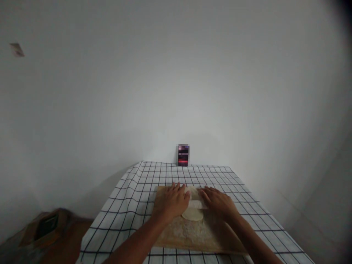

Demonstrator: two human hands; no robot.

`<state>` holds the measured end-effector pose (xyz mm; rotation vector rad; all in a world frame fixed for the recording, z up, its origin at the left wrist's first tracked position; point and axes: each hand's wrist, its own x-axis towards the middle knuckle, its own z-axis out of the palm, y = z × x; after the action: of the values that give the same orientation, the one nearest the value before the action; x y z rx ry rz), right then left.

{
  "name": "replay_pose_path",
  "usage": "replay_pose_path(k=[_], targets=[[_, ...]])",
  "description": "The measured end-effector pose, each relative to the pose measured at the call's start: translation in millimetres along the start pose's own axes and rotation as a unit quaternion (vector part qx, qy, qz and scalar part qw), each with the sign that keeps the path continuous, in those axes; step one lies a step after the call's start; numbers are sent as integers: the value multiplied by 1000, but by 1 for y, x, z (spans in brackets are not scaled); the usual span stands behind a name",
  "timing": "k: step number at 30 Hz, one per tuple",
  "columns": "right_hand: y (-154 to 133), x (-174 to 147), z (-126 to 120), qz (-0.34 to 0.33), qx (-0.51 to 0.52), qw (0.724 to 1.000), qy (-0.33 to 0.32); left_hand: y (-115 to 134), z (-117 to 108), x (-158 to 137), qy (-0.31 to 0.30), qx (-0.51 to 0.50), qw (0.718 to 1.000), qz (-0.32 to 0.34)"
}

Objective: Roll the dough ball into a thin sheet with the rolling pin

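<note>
Your left hand (175, 201) and right hand (217, 202) lie flat, fingers extended, across the rolling pin (195, 204). The dough (192, 215) under it on the board (178, 236) looks soft, tearable; the pin seems stiff, best pressed near both ends.

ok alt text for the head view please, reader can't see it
A left hand and right hand rest on a pale rolling pin across flat dough on a wooden board. The board lies on a checked tablecloth, with a small, dark, pixelated object at the cloth's far edge before a plain wall.
</note>
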<state>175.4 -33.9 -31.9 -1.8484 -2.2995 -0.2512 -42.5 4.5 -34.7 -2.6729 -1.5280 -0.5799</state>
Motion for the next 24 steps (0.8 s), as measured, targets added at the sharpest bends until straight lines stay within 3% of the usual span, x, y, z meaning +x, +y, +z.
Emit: replay_pose_path(k=[8,18,24], targets=[[-8,-19,2,43,78,996,25,7,5,-24,76,-23,996,44],[-13,-32,-4,29,79,996,30,17,-12,-37,46,-59,996,45],[-7,-62,3,-11,167,982,84,28,-11,-80,41,-112,992,50]])
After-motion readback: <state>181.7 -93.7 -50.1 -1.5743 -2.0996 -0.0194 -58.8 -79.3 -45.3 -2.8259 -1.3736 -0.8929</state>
